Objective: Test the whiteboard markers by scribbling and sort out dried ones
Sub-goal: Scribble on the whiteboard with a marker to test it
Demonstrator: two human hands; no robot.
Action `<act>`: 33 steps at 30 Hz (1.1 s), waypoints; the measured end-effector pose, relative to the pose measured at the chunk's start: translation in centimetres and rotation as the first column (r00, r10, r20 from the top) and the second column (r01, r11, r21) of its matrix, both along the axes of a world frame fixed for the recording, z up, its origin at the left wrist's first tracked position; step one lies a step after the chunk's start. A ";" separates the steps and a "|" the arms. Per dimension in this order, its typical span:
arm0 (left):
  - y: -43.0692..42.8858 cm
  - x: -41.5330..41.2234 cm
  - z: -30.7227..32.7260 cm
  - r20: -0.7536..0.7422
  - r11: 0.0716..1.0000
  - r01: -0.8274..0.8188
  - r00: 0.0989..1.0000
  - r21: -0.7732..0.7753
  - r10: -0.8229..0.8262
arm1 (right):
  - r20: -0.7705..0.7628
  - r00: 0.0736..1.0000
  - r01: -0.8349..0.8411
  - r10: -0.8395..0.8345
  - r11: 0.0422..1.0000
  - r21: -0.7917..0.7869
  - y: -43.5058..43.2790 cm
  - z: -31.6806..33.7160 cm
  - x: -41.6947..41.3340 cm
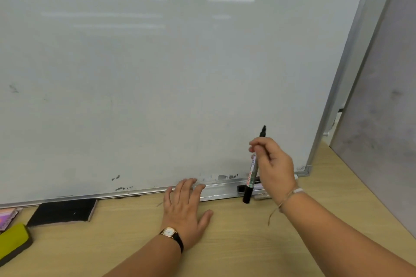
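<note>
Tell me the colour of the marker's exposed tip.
Black; the marker tip shows best in the head view.

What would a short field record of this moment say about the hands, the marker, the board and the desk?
whiteboard: no scribble near the marker tip; dark ink flecks along the bottom edge
left hand: flat on the desk, fingertips at the board's lower frame
right hand: pinches a black marker, bare tip up by the board; contact unclear
desk items: black eraser and yellow-green eraser at left
</note>
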State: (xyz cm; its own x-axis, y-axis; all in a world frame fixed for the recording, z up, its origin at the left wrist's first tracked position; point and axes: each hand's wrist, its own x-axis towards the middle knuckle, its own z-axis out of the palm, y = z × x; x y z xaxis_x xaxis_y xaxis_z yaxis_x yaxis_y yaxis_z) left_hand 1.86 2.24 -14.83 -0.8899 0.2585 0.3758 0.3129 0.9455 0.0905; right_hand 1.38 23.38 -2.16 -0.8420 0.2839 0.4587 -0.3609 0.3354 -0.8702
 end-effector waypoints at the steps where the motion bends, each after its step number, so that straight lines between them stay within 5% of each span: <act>1: -0.8 -0.1 0.1 -0.029 1.000 0.001 1.000 -0.028 -0.002 | 0.069 0.993 -0.074 0.096 0.959 -0.274 -0.6 1.0 0.1; 2: -1.7 -0.3 0.2 -0.065 0.998 -0.002 0.998 -0.061 -0.002 | 0.120 0.971 -0.127 0.209 0.867 -0.481 -1.0 1.7 0.2; 4: -3.7 -1.1 0.8 -0.143 0.995 -0.015 0.990 -0.103 0.000 | 0.203 0.921 -0.165 0.331 0.806 -0.568 -2.0 2.2 0.6; 10: -7.5 -4.5 8.0 -0.375 1.000 -0.031 0.927 0.004 0.030 | 0.318 0.882 -0.325 0.348 0.937 -0.124 -6.2 2.4 0.3; 18: -9.3 -8.7 19.4 -0.460 0.993 -0.115 0.881 0.025 0.114 | -0.125 0.944 -0.267 0.304 0.931 0.251 -12.8 11.5 -5.2; 23: -9.9 -10.3 22.3 -0.470 0.982 -0.184 0.863 0.050 0.185 | -0.363 0.908 -0.122 0.211 0.960 0.252 -14.9 16.0 -7.4; 28: -10.1 -11.1 22.1 -0.480 0.985 -0.164 0.860 0.061 0.173 | -0.178 0.926 -0.200 0.333 0.833 0.516 -14.4 14.5 -7.9; 30: -10.1 -11.2 21.9 -0.491 0.985 -0.161 0.854 0.068 0.173 | -0.147 0.932 -0.221 0.330 0.843 0.491 -13.7 14.2 -7.9; 33: -10.1 -11.3 21.7 -0.501 0.985 -0.156 0.848 0.075 0.172 | -0.285 0.939 -0.130 0.195 0.964 0.232 -12.9 14.0 -8.3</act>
